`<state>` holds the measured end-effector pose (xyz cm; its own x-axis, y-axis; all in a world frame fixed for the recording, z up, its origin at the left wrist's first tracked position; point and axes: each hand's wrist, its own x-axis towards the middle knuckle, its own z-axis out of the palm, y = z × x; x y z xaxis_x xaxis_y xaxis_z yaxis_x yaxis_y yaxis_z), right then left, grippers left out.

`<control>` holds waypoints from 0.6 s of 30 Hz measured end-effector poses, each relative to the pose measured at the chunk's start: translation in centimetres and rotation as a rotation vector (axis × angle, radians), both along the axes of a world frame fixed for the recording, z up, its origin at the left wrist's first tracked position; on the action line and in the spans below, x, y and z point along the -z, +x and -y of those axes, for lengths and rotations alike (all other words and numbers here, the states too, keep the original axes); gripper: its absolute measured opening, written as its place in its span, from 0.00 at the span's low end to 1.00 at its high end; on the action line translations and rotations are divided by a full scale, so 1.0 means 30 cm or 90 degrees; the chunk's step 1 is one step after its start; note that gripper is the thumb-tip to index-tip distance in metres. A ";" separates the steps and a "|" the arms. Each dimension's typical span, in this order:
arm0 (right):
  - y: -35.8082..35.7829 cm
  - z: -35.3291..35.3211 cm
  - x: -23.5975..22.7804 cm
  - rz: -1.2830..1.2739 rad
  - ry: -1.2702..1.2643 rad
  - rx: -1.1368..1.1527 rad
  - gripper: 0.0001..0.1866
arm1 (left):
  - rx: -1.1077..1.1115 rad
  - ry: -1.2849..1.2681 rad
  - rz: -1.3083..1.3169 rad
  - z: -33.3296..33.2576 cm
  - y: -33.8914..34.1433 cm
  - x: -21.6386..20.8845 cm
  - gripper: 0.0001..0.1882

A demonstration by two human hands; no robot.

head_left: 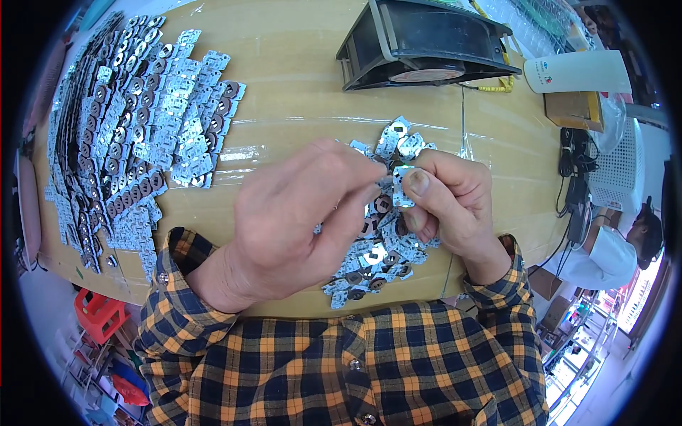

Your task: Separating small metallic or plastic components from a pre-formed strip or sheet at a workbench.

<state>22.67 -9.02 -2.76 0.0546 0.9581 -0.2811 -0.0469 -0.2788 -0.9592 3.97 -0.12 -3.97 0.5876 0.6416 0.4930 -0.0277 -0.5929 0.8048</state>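
My right hand (pixel 458 200) pinches a small white circuit board (pixel 402 188) between thumb and fingers, held up over the middle of the table. Close beside the board's left edge are the fingertips of my left hand (pixel 302 213). Its thumb and forefinger are drawn together in a pinch, and I cannot make out what is between them. Under both hands lies a loose pile of small circuit boards (pixel 376 254), some showing round dark discs. My left hand hides part of this pile.
Rows of joined circuit boards (pixel 160 117) are stacked at the left of the table (pixel 284 78). At the back stands a black fan (pixel 433 42). Rightward are a white cup (pixel 579 72) on a cardboard box, black cables (pixel 577 160) and a white basket (pixel 616 167). Another person (pixel 611 259) is beyond.
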 end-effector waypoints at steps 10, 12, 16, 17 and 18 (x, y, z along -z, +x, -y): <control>0.015 -0.028 0.025 0.311 0.218 -0.072 0.11 | 0.035 -0.025 0.008 -0.024 -0.004 -0.024 0.11; 0.016 -0.033 0.025 0.465 0.390 -0.132 0.09 | 0.020 -0.047 0.023 -0.021 -0.006 -0.026 0.11; 0.035 -0.017 -0.002 0.480 0.399 -0.074 0.13 | 0.108 -0.027 -0.106 -0.017 -0.022 -0.004 0.11; 0.041 -0.014 -0.020 0.418 0.314 -0.060 0.13 | 0.126 -0.129 -0.090 -0.020 -0.026 -0.009 0.10; 0.043 -0.011 -0.032 0.356 0.231 -0.043 0.14 | 0.145 -0.229 -0.074 -0.021 -0.027 -0.014 0.09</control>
